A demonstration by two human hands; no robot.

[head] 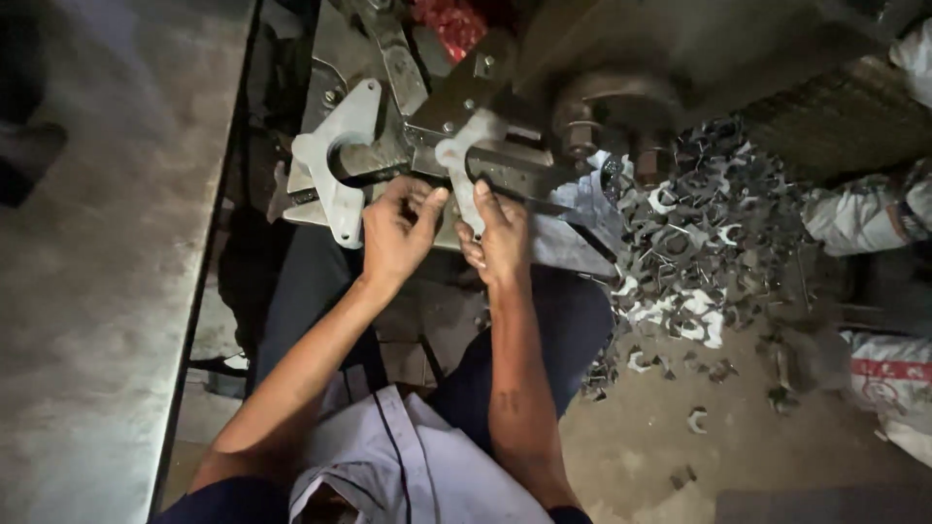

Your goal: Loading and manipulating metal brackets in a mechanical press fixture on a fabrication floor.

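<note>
Both forearms stretch forward from the bottom of the view, bare to the elbow and converging. The left hand (398,233) is held knuckles up, fingers curled, thumb out toward the right. The right hand (497,238) sits just beside it, fingers bent in a pinch, the 2 hands nearly touching, wrists straight.

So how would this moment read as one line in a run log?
left hand: at machine bed | right hand: pinching pale metal piece | pile of cut pieces: right of machine
</note>
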